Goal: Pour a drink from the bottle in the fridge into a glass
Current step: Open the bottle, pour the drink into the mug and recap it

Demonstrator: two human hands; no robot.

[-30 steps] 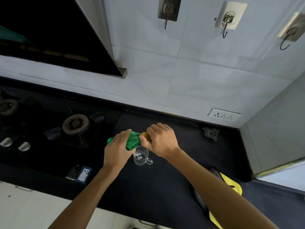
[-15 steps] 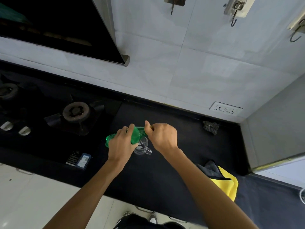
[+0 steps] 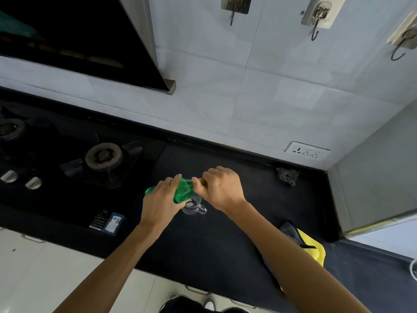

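Effort centres on the small yellow screw cap [image 3: 203,181] of the translucent green plastic bottle [image 3: 184,190], which lies nearly level in the air between the two hands. The left hand [image 3: 162,199] wraps round the bottle's body, fingers curled over the top, with the bottle's base poking out past its knuckles on the far side from the cap. The right hand [image 3: 222,189] closes round the cap, only a sliver of yellow showing beside the thumb. Half a second ago that thumb stood up and the hold looked like a looser pinch; a second ago the fingers were wrapped over the cap much as they are now. That cycle reads as a re-grip between turns, so the cap is probably being unscrewed and is not yet off. Directly below the grip, partly hidden by the left hand, the small clear glass mug with a handle [image 3: 194,205] stands on the black countertop [image 3: 225,233], apparently empty. Pouring has not begun; the neck already sits close above the mug, so little tilt should be needed once the cap comes free. A yellow-and-grey cloth [image 3: 313,247] lies well off on the right hand's side.
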